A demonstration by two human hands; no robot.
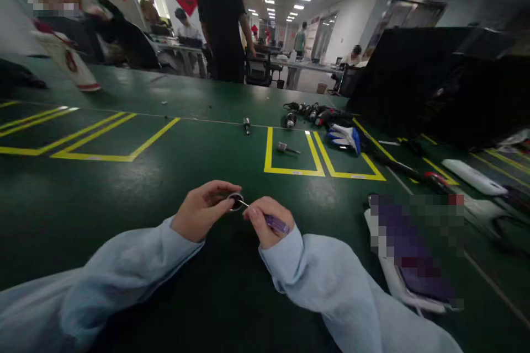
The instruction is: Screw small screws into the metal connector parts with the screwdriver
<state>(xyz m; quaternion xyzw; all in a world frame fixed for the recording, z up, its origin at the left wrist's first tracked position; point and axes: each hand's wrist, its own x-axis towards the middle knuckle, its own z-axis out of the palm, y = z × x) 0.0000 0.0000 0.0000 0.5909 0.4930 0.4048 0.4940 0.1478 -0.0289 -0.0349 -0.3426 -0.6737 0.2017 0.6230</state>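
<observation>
Left to right: a white-and-red container [77, 66] near the far edge of the green desk [103, 193]; the left hand [202, 210], fingers pinching a small round part [236, 202] well in from that edge; a short metal piece [247, 126] farther back; the right hand [270, 222], fingers closed around a purple-handled screwdriver [276, 224], its shaft reaching the part's opening (contact cannot be told); a thin-shafted piece [282, 146] inside yellow tape [293, 171]; a blue-and-white glove [344, 138], nearer the far edge than the hands.
</observation>
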